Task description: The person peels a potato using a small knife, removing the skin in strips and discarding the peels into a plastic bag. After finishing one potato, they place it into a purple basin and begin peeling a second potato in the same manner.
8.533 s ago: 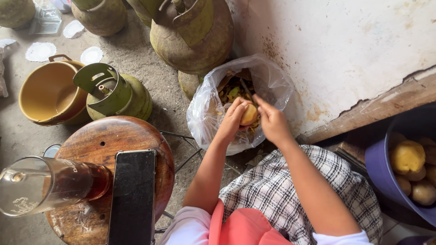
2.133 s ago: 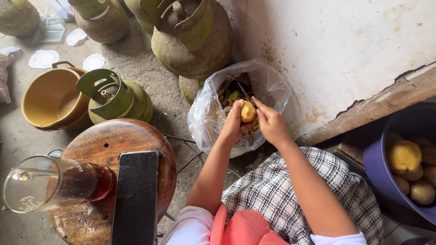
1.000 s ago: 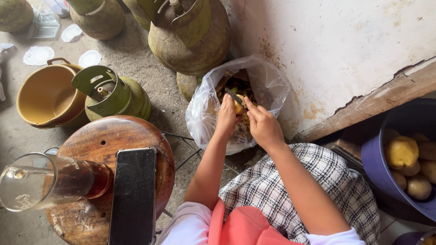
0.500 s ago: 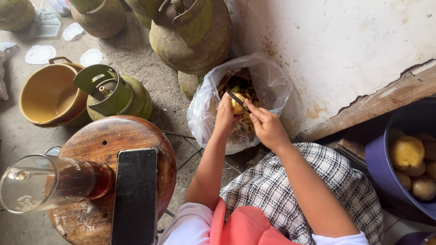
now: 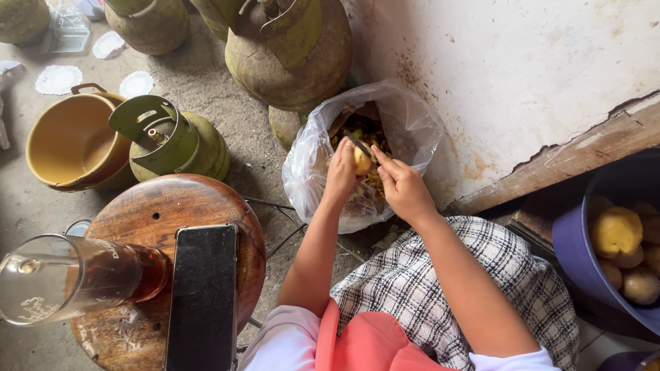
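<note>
Left hand (image 5: 342,167) closed in a firm grip around a small yellow potato (image 5: 361,161), held directly over the mouth of a clear plastic bag (image 5: 412,130) containing peelings. Right hand (image 5: 402,187) just beside it, touching the potato from the near right, grip narrow on a thin blade-like tool (image 5: 357,144) laid across the top of the potato; handle hidden, exact kind of tool not determinable. Bag standing on the concrete floor (image 5: 234,117) immediately beyond both grips, against the stained white wall (image 5: 522,62). Beyond the bag, a large olive gas cylinder (image 5: 289,55); a smaller green cylinder (image 5: 175,141) well to the left of the left grip, with a yellow bucket (image 5: 69,144) touching or just beside it. Nearer and to the left, a round wooden stool (image 5: 158,213) carrying a dark phone (image 5: 203,295) and a glass mug of brown liquid (image 5: 75,275). Well to the right of the right grip, a purple basin (image 5: 574,240) holding several peeled yellow potatoes (image 5: 615,230). Checked cloth (image 5: 440,282) across the lap, below both forearms.
</note>
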